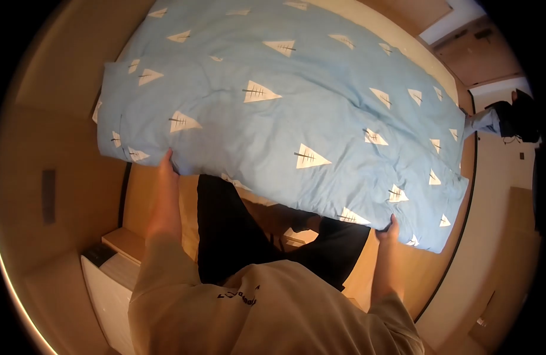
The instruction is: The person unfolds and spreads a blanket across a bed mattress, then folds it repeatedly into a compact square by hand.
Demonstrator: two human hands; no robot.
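A light blue quilt [225, 136] printed with white fir trees spreads over the bed in front of me. My left hand [169, 162] grips its near edge toward the left, thumb on top and the other fingers hidden beneath the cloth. Farther right, my right hand [388, 229] pinches the same edge close to the right corner, its fingers also mostly under the fabric. Between my hands the edge hangs above my dark trousers [219, 236]. Soft creases run across the right half of the quilt.
A pale strip of mattress [397, 38] shows along the far side. To the left stands a wooden panel [60, 130], with a white box-like unit [110, 296] below it. Dark clothing and a light blue garment [486, 122] hang or lie at the right.
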